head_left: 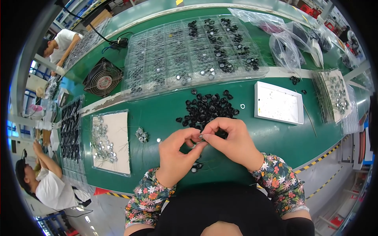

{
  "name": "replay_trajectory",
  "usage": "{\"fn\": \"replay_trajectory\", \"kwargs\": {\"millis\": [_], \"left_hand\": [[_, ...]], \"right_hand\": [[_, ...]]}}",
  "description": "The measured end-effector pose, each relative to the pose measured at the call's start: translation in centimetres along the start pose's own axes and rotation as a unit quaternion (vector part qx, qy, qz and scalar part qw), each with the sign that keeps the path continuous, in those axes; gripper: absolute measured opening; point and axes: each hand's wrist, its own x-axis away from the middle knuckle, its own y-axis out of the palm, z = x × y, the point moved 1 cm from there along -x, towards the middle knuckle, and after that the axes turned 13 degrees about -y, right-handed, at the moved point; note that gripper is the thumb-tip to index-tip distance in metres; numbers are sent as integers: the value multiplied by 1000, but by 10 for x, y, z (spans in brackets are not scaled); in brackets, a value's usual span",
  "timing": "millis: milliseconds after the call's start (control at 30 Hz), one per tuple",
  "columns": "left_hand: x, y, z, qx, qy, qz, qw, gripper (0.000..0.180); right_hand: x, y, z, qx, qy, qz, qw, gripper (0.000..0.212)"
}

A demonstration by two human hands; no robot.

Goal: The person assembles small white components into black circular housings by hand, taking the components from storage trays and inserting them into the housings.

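My left hand (178,152) and my right hand (235,142) meet at the middle of the green table, thumbs and forefingers pinched together. Between the fingertips is a small round part (201,137), dark with a shiny spot, mostly hidden by the fingers. Just beyond the hands lies a loose heap of small black round caps (210,107). A few more black pieces (196,166) lie below the fingers. Left of my left hand are a small cluster of silvery round pieces (141,135) and one single silvery disc (159,140).
Clear compartment trays (165,51) with black and silvery parts stretch across the back. A small fan (103,78) stands at the left. A white shallow box (257,100) lies right; a pale board (122,137) with silvery pieces lies left. Plastic bags (285,49) sit back right. Two people work at left.
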Motion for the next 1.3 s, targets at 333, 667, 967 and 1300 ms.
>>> {"fn": "replay_trajectory", "kwargs": {"millis": [333,667,967,1300], "left_hand": [[-4,-6,3,-45,130,-2,991,25],[-5,-10,6,-124,187,1,975,25],[-7,-14,5,-19,66,-42,997,20],[-10,-20,6,-13,95,-79,992,19]], "right_hand": [[1,-5,5,-217,193,-11,957,8],[-1,-10,1,-129,171,-72,974,12],[3,-9,-4,-140,152,-50,977,15],[3,-14,-15,23,-19,-83,996,13]]}}
